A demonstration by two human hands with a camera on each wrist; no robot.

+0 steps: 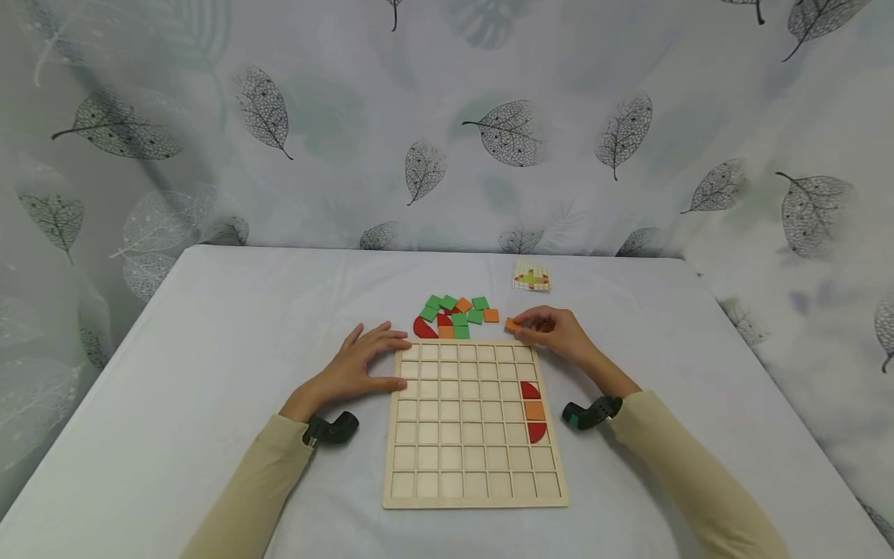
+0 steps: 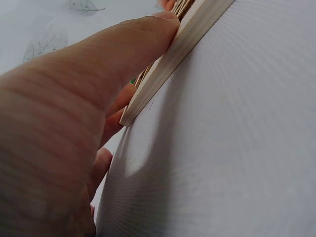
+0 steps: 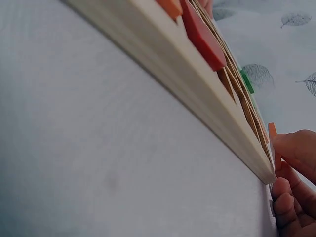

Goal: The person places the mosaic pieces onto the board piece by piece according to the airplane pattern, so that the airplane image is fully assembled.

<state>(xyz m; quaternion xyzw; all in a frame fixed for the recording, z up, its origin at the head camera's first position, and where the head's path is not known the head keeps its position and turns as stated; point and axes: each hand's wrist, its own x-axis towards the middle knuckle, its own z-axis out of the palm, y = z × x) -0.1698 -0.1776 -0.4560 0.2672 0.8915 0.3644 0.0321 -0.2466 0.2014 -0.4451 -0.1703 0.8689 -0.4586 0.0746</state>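
While the right hand [image 1: 553, 332] pinches an orange tile [image 1: 512, 325] between thumb and fingers, I find the tile lying from the palm toward the left side of the grid board [image 1: 451, 433], just beyond its far right corner; part-covered, it shows no clear long axis. The left hand [image 1: 359, 366], farther off, rests on the board's left edge. Loose tiles [image 1: 459, 319] lie beyond its far edge.

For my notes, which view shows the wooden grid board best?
The head view: the wooden grid board appears nearly whole from above, its left edge partly under the left hand. The left wrist view shows mainly one side edge; the right wrist view, another edge and some cells, foreshortened.
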